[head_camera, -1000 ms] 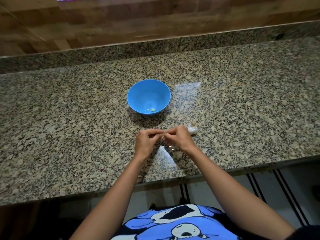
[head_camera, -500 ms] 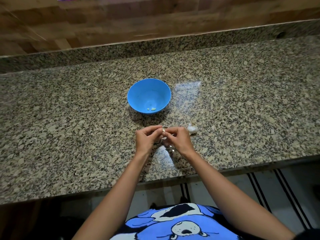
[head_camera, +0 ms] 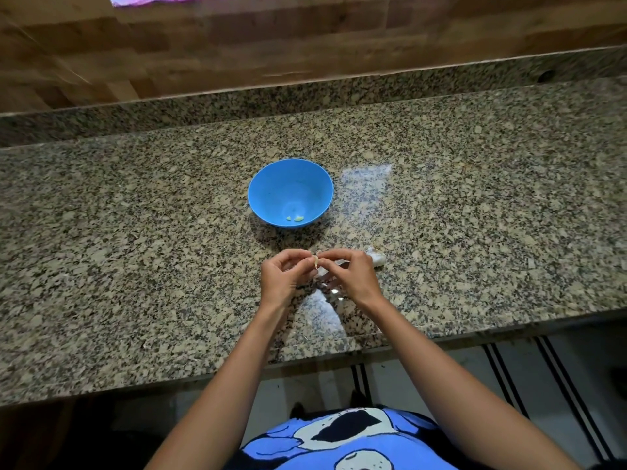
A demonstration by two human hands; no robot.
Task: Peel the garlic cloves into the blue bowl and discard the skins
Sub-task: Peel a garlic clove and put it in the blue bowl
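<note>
A blue bowl (head_camera: 290, 178) stands on the granite counter (head_camera: 135, 266) with two small peeled garlic pieces (head_camera: 296, 218) at its bottom. Just in front of the bowl, my left hand (head_camera: 285, 279) and my right hand (head_camera: 349, 276) meet, both pinching one small garlic clove (head_camera: 316, 261) between their fingertips. A white garlic bulb (head_camera: 376, 256) lies on the counter right beside my right hand. A few pale bits of skin (head_camera: 334, 293) lie under my hands, partly hidden.
A raised granite ledge (head_camera: 305, 96) and a wooden wall (head_camera: 305, 35) run behind the counter. The counter's front edge (head_camera: 305, 364) is close to my body, with a striped floor mat (head_camera: 509, 374) below.
My hands have stayed in the same spot in front of the bowl; the fingers have shifted slightly on the clove, which now shows a little more between them.
</note>
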